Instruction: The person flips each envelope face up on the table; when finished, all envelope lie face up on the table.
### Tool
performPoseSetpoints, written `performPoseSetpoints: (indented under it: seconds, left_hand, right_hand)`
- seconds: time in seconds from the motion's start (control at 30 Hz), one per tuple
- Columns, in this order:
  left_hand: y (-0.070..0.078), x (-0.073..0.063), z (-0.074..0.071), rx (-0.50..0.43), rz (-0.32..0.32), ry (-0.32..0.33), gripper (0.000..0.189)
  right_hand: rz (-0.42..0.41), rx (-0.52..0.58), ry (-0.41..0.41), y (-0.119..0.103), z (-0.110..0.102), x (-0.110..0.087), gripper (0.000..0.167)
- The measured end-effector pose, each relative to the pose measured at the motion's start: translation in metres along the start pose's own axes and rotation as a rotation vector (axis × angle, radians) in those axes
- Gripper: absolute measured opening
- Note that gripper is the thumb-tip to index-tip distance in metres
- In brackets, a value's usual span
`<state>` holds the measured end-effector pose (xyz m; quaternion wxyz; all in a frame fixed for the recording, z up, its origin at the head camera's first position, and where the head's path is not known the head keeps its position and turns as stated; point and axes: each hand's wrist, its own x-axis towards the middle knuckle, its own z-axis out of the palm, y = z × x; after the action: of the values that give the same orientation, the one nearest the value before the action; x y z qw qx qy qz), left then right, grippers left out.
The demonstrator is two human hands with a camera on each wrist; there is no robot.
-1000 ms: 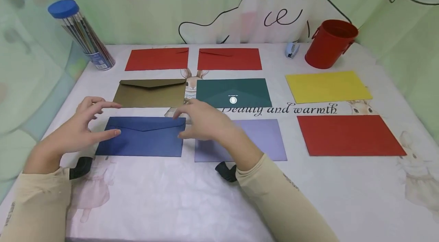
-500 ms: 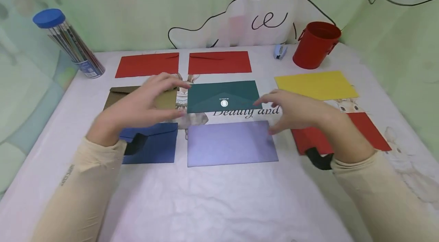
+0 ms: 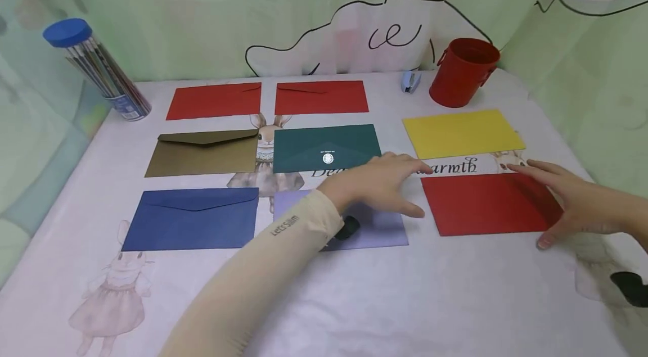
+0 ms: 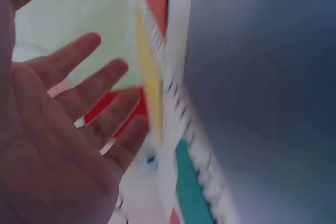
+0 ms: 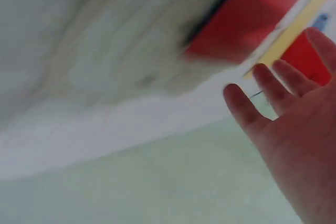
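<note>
A large red envelope (image 3: 486,208) lies flat at the front right in the head view. My left hand (image 3: 382,182) hovers off its left edge, above a lavender envelope (image 3: 387,233) that it and the sleeve partly cover. Fingers loosely extended, my right hand (image 3: 582,199) is at the red envelope's right edge; whether it touches is unclear. Nothing is in either hand. The left wrist view shows the left palm (image 4: 58,145) with spread fingers, and in the right wrist view the right palm (image 5: 310,135) is likewise bare.
A yellow envelope (image 3: 463,135) and a green envelope (image 3: 324,143) lie behind. Blue (image 3: 197,222) and olive (image 3: 207,157) envelopes are on the left, two smaller red envelopes (image 3: 215,101) at the back. A red bucket (image 3: 458,78), small light-blue stapler-like item (image 3: 410,82) and pencil jar (image 3: 108,76) stand farther back.
Both hands have swept to the right, from the blue envelope, past the green and lavender ones, to the large red one. The envelopes have stayed in place on the table; the head view has shifted slightly.
</note>
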<state>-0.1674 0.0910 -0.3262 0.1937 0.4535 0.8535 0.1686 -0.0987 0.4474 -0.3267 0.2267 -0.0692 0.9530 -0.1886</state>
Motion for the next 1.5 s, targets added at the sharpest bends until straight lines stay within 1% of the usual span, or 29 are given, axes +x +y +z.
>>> performPoseSetpoints:
  seconds: [0.1,0.23,0.37,0.5,0.57,0.63,0.7,0.8,0.87,1.0,1.17,1.27,1.43,1.5]
  left_hand:
    - [0.013,0.017,0.010,0.062,-0.041,-0.057,0.085]
    - [0.030,0.029,0.020,0.142,-0.120,-0.121,0.097]
    - [0.045,0.033,0.025,0.202,-0.180,-0.156,0.102]
    - [0.053,0.033,0.026,0.290,-0.200,-0.151,0.106]
    - [0.055,0.032,0.025,0.316,-0.200,-0.149,0.109]
    - [0.056,0.033,0.025,0.319,-0.190,-0.143,0.111]
    - [0.057,0.033,0.026,0.310,-0.165,-0.132,0.111]
    - [0.058,0.037,0.028,0.316,-0.120,-0.123,0.106]
    - [0.058,0.039,0.029,0.325,-0.102,-0.111,0.103]
    - [0.055,0.041,0.031,0.328,-0.108,-0.094,0.101]
    - [0.053,0.041,0.032,0.279,-0.124,-0.089,0.100]
    - [0.053,0.041,0.033,0.253,-0.139,-0.086,0.102]
    - [0.053,0.041,0.034,0.219,-0.166,-0.086,0.109]
    - [0.053,0.041,0.033,0.216,-0.171,-0.085,0.111]
  right_hand:
    - [-0.015,0.000,0.003,0.016,0.001,-0.002,0.135]
    - [-0.031,-0.035,-0.007,0.025,0.003,-0.003,0.122]
    - [-0.003,-0.085,-0.013,0.027,0.002,-0.007,0.118]
    - [0.026,-0.088,-0.005,0.027,0.001,-0.010,0.116]
    - [0.040,-0.093,-0.004,0.027,0.001,-0.010,0.116]
    - [0.038,-0.100,-0.001,0.029,0.001,-0.009,0.116]
    - [0.036,-0.109,0.001,0.030,0.001,-0.008,0.116]
    - [0.033,-0.120,0.004,0.033,0.001,-0.006,0.116]
    - [0.042,-0.120,-0.002,0.035,0.002,-0.005,0.117]
    - [0.037,-0.105,-0.013,0.035,0.001,-0.004,0.115]
    - [0.018,-0.094,-0.012,0.030,0.001,-0.004,0.110]
    - [0.009,-0.081,-0.008,0.033,0.003,-0.003,0.110]
    - [0.039,-0.061,-0.022,0.040,0.004,0.000,0.113]
    - [0.038,-0.067,-0.018,0.042,0.005,0.001,0.113]
